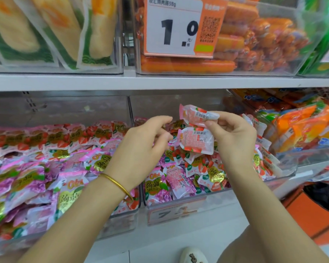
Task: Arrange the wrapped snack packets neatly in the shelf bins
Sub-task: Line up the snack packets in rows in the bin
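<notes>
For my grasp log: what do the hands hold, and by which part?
The right hand pinches a pink snack packet by its right end, near the barcode. The left hand: cannot tell.

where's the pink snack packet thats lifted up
Head view, just right of centre: the pink snack packet is pinched by the right hand above the middle clear bin on the lower shelf, the left hand close beside it.

price tag (pixel 174 27) fronting orange sausages (pixel 186 66); corn packs (pixel 46 31) left
</notes>
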